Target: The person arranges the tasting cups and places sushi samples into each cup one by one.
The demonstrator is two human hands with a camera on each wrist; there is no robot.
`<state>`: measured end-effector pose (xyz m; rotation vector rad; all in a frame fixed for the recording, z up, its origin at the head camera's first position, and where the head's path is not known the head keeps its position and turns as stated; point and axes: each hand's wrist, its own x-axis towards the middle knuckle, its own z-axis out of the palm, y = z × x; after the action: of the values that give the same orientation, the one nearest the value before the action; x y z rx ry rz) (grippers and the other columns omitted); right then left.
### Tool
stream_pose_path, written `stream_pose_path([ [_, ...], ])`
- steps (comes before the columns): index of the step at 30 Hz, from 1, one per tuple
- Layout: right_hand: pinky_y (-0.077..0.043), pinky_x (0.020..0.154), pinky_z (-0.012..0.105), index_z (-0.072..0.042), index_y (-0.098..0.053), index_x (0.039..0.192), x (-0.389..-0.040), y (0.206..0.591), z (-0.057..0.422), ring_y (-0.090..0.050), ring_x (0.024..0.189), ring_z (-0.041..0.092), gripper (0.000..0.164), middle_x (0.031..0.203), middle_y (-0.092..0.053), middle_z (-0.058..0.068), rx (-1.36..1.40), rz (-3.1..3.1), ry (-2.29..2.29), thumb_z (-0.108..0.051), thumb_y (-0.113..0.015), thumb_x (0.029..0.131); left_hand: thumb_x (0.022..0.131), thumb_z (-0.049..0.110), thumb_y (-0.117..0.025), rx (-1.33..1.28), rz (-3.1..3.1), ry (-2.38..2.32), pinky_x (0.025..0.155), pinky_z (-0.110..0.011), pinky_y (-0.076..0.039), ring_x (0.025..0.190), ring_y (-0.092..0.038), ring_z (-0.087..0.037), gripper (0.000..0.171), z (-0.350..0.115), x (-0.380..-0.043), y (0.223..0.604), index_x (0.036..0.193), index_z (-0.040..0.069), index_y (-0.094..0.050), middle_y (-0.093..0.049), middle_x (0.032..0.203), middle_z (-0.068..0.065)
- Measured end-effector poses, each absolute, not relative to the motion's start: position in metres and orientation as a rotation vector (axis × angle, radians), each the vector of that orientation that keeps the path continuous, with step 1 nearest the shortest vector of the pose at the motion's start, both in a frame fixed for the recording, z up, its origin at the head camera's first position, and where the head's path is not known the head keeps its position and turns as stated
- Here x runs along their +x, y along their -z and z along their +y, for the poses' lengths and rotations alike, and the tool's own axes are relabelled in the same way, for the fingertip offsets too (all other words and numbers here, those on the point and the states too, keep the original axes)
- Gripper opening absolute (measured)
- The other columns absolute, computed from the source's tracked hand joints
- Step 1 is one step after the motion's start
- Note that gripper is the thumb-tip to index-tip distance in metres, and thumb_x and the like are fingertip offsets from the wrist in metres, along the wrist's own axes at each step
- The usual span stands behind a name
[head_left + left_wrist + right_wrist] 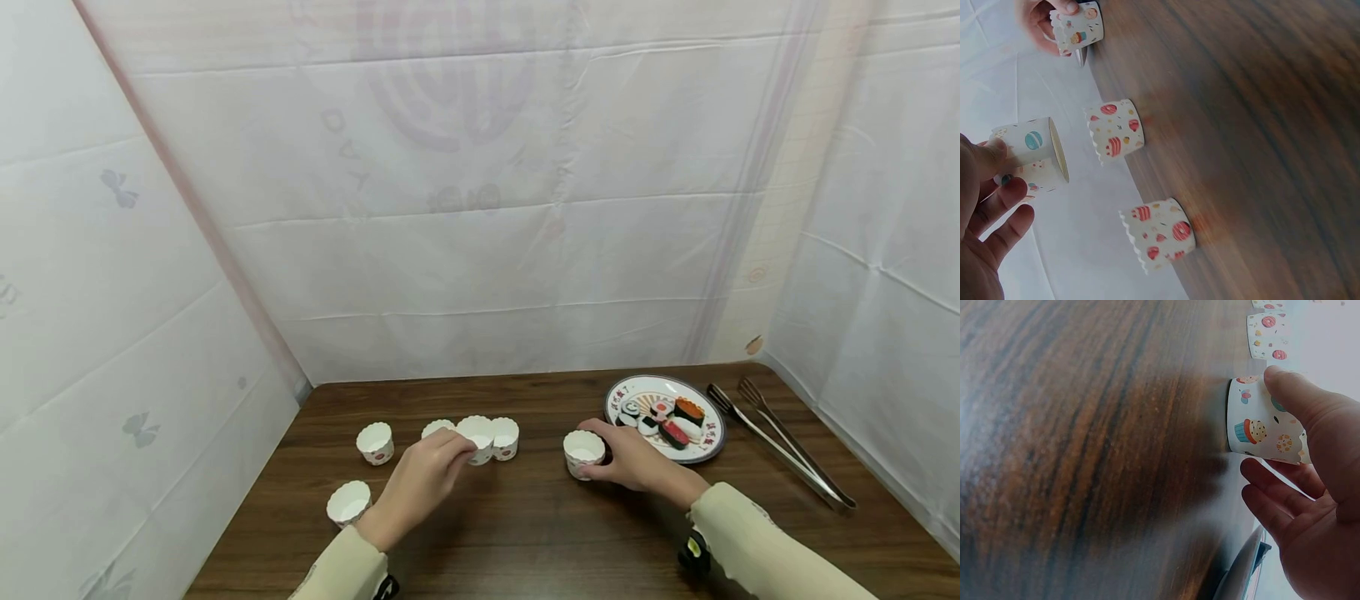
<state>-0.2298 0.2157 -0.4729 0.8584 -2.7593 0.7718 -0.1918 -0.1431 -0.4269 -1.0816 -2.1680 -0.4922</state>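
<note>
My left hand (pixel 427 471) pinches the rim of a white scalloped paper baking cup (pixel 477 435). In the left wrist view that cup (pixel 1038 147) is off the table, its base showing. Behind it are two more baking cups, one partly covered (pixel 437 426) and one to its right (pixel 506 438). Toward the plate, my right hand (pixel 632 454) grips another baking cup (pixel 582 450) between thumb and fingers. Cupcake prints show on that cup (pixel 1254 430) in the right wrist view; its base is at or close to the table surface.
Two baking cups stand at the left, one farther back (pixel 375 442) and one nearer (pixel 348 503). A round plate (pixel 708 452) with several sushi pieces (pixel 675 433) is behind my right hand. Metal tongs (pixel 787 450) lie right of it. Pale sheets (pixel 480 250) wall the wooden table (pixel 525 533).
</note>
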Motion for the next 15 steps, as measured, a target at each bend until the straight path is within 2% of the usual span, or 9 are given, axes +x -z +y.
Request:
stream_pose_path([
  [2,-0.053,0.075,0.035,-0.008,-0.061,0.134,-0.23,0.472,0.216,-0.066,0.09,0.014,0.062,0.108,-0.07,0.002,0.843,-2.772,-0.767,-0.041,-0.083,0.086,0.093,0.002,-0.075,-1.074,-2.167,0.502,0.075,-0.027,-0.057,0.087,-0.068,-0.012,0.006,-0.146,-0.191,0.427,0.094,0.008,-0.074,-0.072,0.092,0.0],
  [9,-0.054,0.076,0.036,-0.007,-0.061,0.134,-0.231,0.472,0.217,-0.066,0.09,0.015,0.062,0.109,-0.071,0.003,0.858,-2.766,-0.755,-0.041,-0.083,0.087,0.079,-0.004,-0.084,-1.05,-2.142,0.491,0.073,-0.025,-0.056,0.082,-0.068,-0.01,0.02,-0.156,-0.185,0.431,0.091,0.009,-0.074,-0.071,0.089,0.004],
  [13,-0.054,0.076,0.035,-0.007,-0.061,0.134,-0.231,0.472,0.216,-0.066,0.09,0.015,0.062,0.108,-0.071,0.003,0.857,-2.767,-0.758,-0.041,-0.083,0.087,0.077,-0.005,-0.085,-1.025,-2.147,0.493,0.072,-0.026,-0.056,0.082,-0.068,-0.011,0.023,-0.164,-0.18,0.433,0.091,0.009,-0.075,-0.071,0.089,0.003],
  [15,-0.054,0.076,0.035,-0.007,-0.061,0.134,-0.23,0.472,0.216,-0.066,0.09,0.014,0.062,0.108,-0.071,0.002,0.849,-2.778,-0.759,-0.04,-0.083,0.087,0.08,-0.003,-0.084,-1.009,-2.157,0.498,0.071,-0.026,-0.055,0.082,-0.067,-0.01,0.019,-0.169,-0.177,0.435,0.092,0.008,-0.075,-0.072,0.09,0.003],
])
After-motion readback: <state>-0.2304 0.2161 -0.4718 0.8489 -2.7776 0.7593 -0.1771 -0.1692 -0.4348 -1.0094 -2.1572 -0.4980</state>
